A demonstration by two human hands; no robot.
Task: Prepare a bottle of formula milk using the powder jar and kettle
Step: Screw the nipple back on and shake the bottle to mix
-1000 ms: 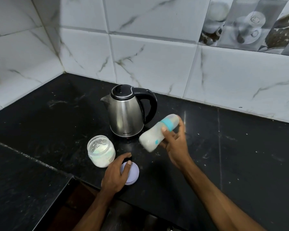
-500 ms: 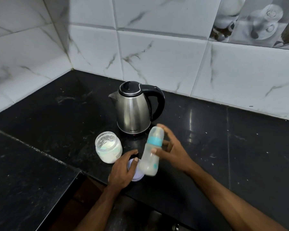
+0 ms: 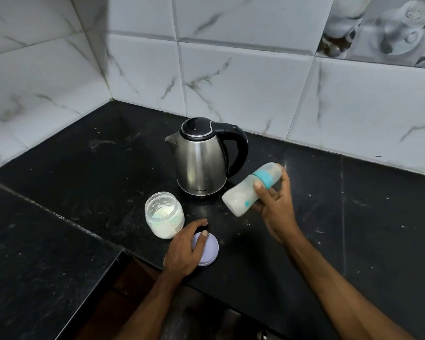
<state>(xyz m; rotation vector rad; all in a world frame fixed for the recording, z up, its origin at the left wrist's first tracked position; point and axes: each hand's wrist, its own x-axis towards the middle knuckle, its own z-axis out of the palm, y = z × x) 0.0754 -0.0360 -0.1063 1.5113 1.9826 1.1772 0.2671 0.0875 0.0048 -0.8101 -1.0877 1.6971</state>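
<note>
Right hand (image 3: 276, 204) gripping capped bottle (image 3: 252, 188), tilted in air beside kettle (image 3: 201, 155), milky inside. Left hand (image 3: 185, 249) resting loosely on jar lid (image 3: 207, 249). Powder jar (image 3: 164, 214) open. Seemingly mixing; closing jar left.
</note>
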